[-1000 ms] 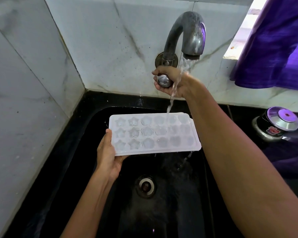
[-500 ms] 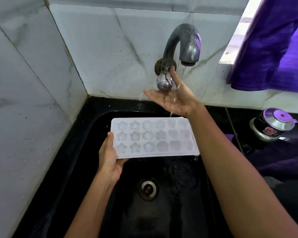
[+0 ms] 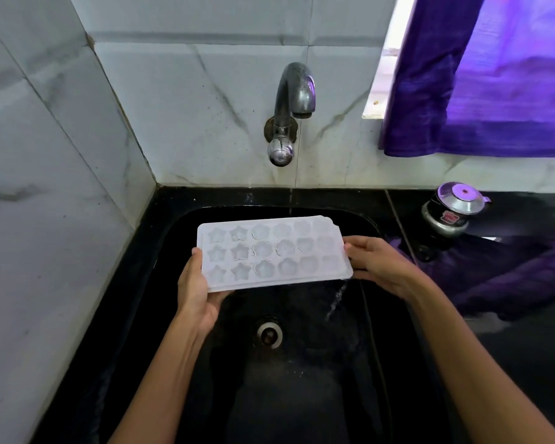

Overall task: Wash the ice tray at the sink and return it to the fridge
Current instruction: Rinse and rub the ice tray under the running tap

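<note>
Over the sink, both hands' grips hold the ice tray's ends: left hand, right hand.

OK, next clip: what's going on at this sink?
A person is holding a white ice tray level over a black sink, the left hand gripping one short end and the right hand the other. Water spills off the tray's right corner towards the drain. Only a thin trickle falls from the tap. A small steel pot sits on the counter to the right.
</note>
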{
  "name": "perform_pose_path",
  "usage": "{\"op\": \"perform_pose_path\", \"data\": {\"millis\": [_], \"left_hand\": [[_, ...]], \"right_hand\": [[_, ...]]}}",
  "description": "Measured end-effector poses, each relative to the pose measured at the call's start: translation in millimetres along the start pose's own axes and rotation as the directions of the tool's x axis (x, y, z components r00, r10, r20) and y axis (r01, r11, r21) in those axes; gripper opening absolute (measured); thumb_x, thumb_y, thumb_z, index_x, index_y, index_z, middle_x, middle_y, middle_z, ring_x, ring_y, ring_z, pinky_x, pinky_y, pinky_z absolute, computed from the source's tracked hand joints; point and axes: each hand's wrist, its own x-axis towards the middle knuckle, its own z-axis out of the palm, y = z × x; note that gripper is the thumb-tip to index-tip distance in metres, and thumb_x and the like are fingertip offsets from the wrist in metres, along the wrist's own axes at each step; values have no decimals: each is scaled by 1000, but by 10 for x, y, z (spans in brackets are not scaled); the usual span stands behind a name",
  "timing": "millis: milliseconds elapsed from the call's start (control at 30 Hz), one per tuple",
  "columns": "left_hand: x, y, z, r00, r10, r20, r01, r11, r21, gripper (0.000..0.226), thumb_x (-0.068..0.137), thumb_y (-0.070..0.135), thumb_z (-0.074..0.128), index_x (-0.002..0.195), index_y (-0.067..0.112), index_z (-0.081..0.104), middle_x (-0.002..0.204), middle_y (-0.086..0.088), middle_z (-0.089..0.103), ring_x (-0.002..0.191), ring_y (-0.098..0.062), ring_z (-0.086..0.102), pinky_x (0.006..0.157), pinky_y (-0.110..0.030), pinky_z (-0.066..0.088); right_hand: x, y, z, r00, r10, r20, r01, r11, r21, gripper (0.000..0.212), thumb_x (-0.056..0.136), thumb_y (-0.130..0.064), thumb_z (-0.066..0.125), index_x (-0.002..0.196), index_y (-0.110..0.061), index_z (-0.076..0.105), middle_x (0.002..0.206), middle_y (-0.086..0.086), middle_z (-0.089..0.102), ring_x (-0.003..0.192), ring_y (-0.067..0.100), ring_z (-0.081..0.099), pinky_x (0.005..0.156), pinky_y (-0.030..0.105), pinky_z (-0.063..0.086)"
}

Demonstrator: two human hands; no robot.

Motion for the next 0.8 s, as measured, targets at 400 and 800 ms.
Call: {"op": "perform_pose_path", "data": {"millis": [400,800], "left_hand": [[-280,-254,-403,978,-99,184,37,950,310,20,103,26,32,90,17,45,105,-4,66,89,-23,65,58,-41,57],[-350,-761,-1034,989,-79,127,-25,750,661,22,101,13,37,91,15,57,110,-17,64,98,-31,63,69,-37,54]], "right_hand": [[-380,562,49,989,-31,-144,36,999,32,26,95,-2,51,120,1,57,102,13,67,80,15,68,61,23,58],[-704,1343,414,974,126,-188,-122,992,30,18,91,11,46,103,-2,50,96,17,58,85,23,59,57,25,56]]}}
